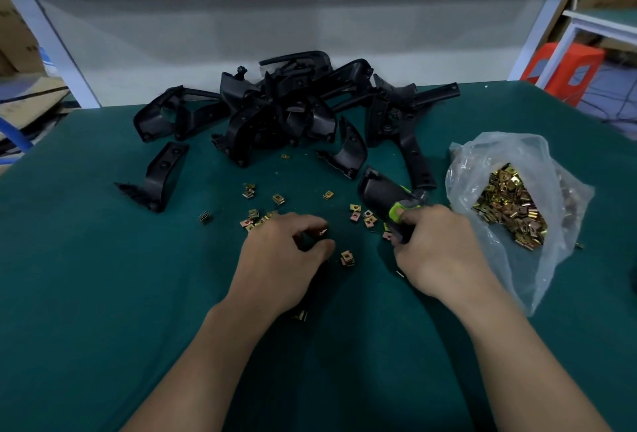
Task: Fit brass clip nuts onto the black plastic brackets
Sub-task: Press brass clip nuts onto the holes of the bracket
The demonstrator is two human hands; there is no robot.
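My left hand point(282, 259) is curled over a black bracket point(315, 290) that runs under the palm, with a brass clip nut point(300, 316) on its near end. A small clip nut point(323, 232) shows at my left fingertips. My right hand point(444, 252) grips the near end of another black bracket point(377, 190), where a green and grey piece point(405, 205) sits by my thumb. Loose brass clip nuts point(347, 257) lie scattered on the green mat between and beyond my hands.
A heap of black brackets point(282, 107) fills the far middle of the green mat point(103, 276), and one bracket point(162, 176) lies apart at the left. An open plastic bag of clip nuts point(510, 211) lies at the right. White frame posts stand behind.
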